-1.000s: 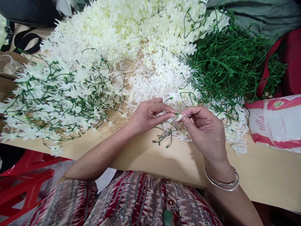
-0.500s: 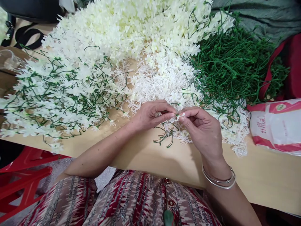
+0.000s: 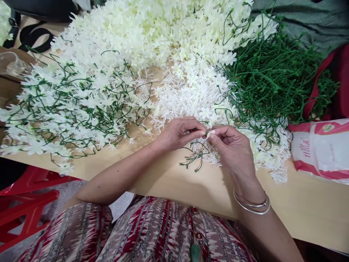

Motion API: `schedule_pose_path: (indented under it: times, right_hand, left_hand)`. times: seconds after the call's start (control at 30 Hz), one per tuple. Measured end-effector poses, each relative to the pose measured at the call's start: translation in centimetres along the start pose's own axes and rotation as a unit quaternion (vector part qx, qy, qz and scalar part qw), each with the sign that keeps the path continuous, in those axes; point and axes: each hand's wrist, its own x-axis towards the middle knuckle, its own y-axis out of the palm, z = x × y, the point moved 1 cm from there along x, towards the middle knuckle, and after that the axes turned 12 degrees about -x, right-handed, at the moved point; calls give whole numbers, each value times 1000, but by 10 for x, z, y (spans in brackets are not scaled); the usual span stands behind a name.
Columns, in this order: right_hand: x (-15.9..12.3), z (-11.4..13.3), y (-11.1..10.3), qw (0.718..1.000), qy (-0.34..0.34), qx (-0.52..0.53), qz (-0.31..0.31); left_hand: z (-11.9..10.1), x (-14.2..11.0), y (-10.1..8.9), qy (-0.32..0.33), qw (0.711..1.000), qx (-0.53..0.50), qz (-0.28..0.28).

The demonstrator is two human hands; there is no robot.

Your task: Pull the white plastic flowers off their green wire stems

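Note:
My left hand (image 3: 180, 134) pinches a green plastic stem, mostly hidden by the thumb and forefinger. Against it, my right hand (image 3: 234, 145) grips a small white artificial flower (image 3: 211, 133) between thumb and fingertips. The two sets of fingertips nearly touch. Just below them, a few loose green stems (image 3: 194, 160) lie near the table's front. Behind my hands spreads a heap of white spiky flower pieces (image 3: 188, 94). On the left lies a pile of white flowers on green stems (image 3: 73, 109); a mound of bare green stems (image 3: 275, 80) rises on the right.
A large heap of cream-white petals (image 3: 141, 29) covers the back of the wooden table (image 3: 169, 178). A pink and white packet (image 3: 321, 149) lies at the right beside a red bag (image 3: 340, 80). Red plastic stools (image 3: 29, 203) stand below left, and a black bag (image 3: 43, 9) sits far left.
Both hands keep their pinch, fingertips drawn slightly closer together. Less of the white flower shows between them now. The view has shifted a little, so the piles appear slightly farther right.

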Motion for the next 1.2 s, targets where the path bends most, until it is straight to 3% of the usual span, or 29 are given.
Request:
schedule_pose_path:
  times: [0.73,0.97,1.2]
  right_hand:
    - [6,2,6,1000,-9,10,-3]
    - [11,-7,1,997,29,64,35]
    - [11,-6,1,995,52,83,16]
  left_hand:
    - [4,-2,7,-10,999,5,-38]
    - [-1,0,8,-21,999,-7,-41]
    - [-2,0,8,-11,999,14,-37]
